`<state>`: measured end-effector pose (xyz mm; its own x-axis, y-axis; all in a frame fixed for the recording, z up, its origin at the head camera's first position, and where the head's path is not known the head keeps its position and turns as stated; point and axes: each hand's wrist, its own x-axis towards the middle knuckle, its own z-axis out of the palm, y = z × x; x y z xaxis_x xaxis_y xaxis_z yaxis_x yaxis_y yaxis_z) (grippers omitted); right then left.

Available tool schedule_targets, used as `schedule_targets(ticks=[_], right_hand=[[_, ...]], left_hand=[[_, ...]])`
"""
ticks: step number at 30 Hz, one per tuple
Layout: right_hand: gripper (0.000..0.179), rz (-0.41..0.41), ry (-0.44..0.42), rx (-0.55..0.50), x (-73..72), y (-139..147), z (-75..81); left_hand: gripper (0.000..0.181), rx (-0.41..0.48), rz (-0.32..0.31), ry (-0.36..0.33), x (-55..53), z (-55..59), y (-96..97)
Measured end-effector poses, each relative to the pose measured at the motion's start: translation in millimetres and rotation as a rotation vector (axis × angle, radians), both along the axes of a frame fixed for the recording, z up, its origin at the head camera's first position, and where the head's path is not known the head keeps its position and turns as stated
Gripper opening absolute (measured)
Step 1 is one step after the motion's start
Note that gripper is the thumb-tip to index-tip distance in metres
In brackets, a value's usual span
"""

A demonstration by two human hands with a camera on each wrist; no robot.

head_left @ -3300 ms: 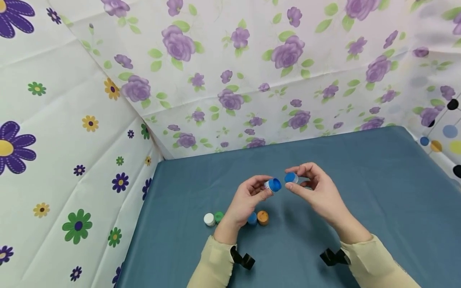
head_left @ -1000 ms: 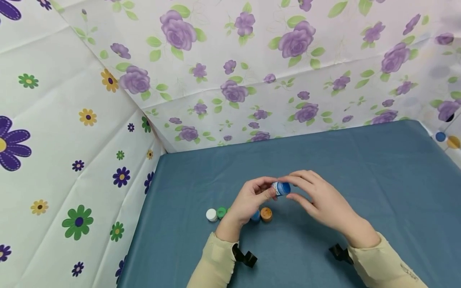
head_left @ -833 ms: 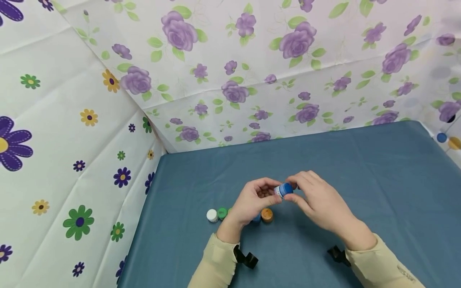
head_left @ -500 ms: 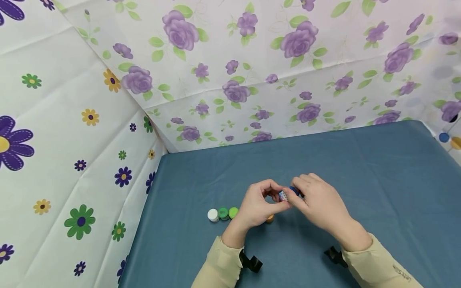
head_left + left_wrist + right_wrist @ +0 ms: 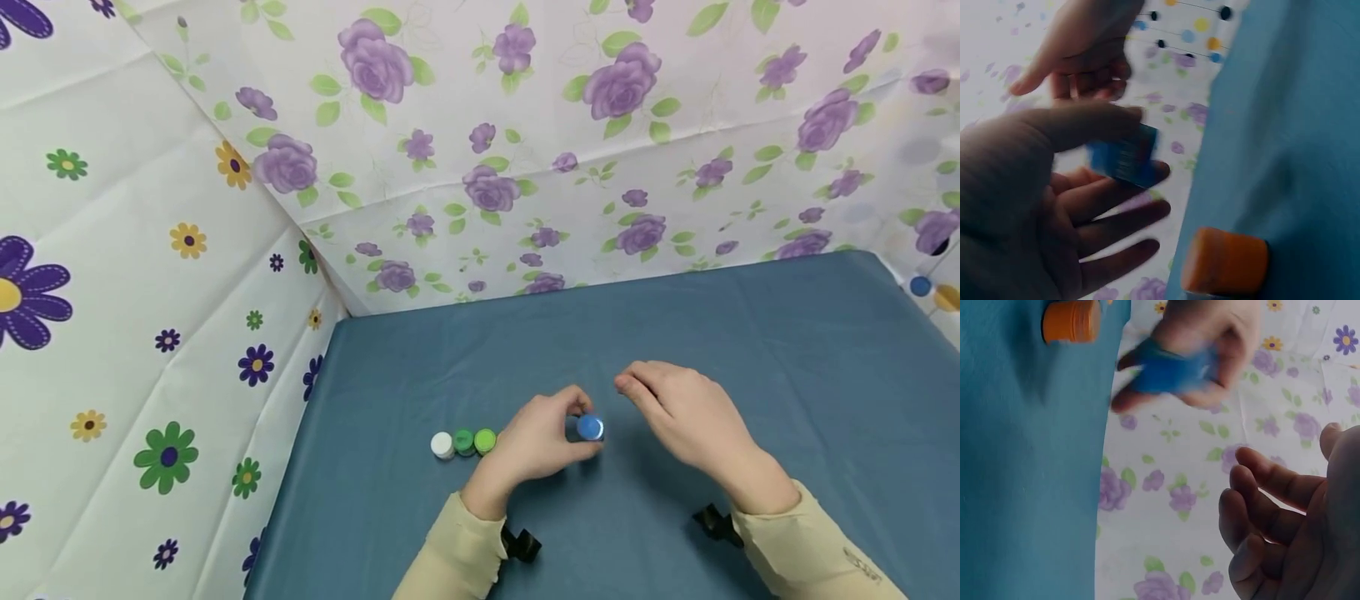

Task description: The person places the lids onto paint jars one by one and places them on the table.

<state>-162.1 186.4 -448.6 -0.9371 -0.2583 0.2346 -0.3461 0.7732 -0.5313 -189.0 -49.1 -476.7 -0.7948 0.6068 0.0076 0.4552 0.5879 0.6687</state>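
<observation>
My left hand pinches a small blue paint jar between thumb and fingers. In the head view the jar stands nearly upright, lid facing up, over the blue-covered table. The left wrist view shows the jar blurred between thumb and forefinger, the other fingers stretched out. To its right, my right hand hovers apart from the jar with loosely bent fingers and nothing in them. In the right wrist view its fingers are curled in the air.
A white-lidded jar, a green jar and a light green jar stand in a row left of my left hand. An orange jar shows in the wrist views; my left hand hides it in the head view. Flowered cloth backs the table.
Earlier the jar and its blue lid were apart, one in each hand. The lid went on and both hands gripped the jar. Now my right hand has let go; my left has lowered the jar.
</observation>
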Motion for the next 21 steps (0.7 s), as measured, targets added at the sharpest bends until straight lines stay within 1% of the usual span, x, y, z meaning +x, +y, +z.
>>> schedule_targets(ticks=[2,4,9,11,13,15,16,19,20,21], right_hand=[[0.039,-0.006,-0.021,0.002,0.7,4,0.0],[0.040,-0.002,-0.043,-0.002,1.2,7,-0.6],[0.042,-0.002,-0.090,-0.013,0.4,11,-5.6],[0.045,-0.014,-0.106,-0.011,-0.5,14,-8.6],[0.047,-0.024,-0.125,-0.009,-2.6,17,-10.7],[0.050,-0.036,-0.148,-0.005,-5.7,22,-12.3],[0.051,-0.038,-0.160,-0.003,-7.6,25,-13.4],[0.060,-0.068,-0.205,0.019,-15.8,35,-17.5],[0.062,-0.077,-0.217,0.032,-19.7,39,-20.5],[0.065,-0.087,-0.232,0.049,-24.3,43,-24.1]], left_hand=[[0.033,-0.106,-0.018,0.060,1.0,-5.2,3.2],[0.034,-0.181,-0.026,0.117,1.6,-10.5,6.1],[0.037,-0.316,-0.012,0.262,1.1,-21.8,10.5],[0.039,-0.365,-0.007,0.304,0.0,-24.5,11.4],[0.042,-0.394,-0.006,0.322,-1.9,-26.6,11.3],[0.049,-0.405,-0.004,0.298,-4.5,-26.3,10.6],[0.056,-0.396,-0.007,0.272,-6.0,-24.8,8.4],[0.078,-0.315,-0.008,0.155,-15.3,-13.8,-5.2],[0.083,-0.279,-0.004,0.118,-20.6,-8.1,-13.1],[0.085,-0.244,0.004,0.096,-27.0,-3.2,-22.7]])
